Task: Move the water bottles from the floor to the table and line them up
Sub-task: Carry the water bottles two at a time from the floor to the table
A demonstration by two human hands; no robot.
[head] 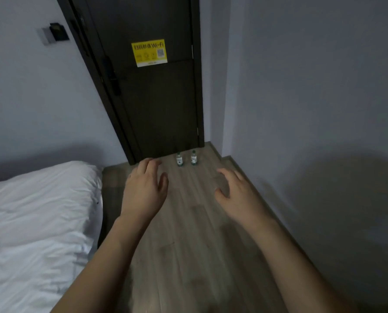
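Two small clear water bottles with green caps and labels stand upright side by side on the wooden floor just in front of the dark door: the left bottle (179, 159) and the right bottle (194, 157). My left hand (146, 189) is stretched forward, fingers spread, empty, well short of the bottles and to their left. My right hand (236, 192) is also out in front, fingers apart and curled a little, empty, to the right of the bottles. No table is in view.
A bed with white bedding (34, 222) fills the left side, leaving a narrow strip of wooden floor (195, 233) between it and the grey wall (312, 132) on the right. The dark door (156, 105) with a yellow Wi-Fi sticker closes off the far end.
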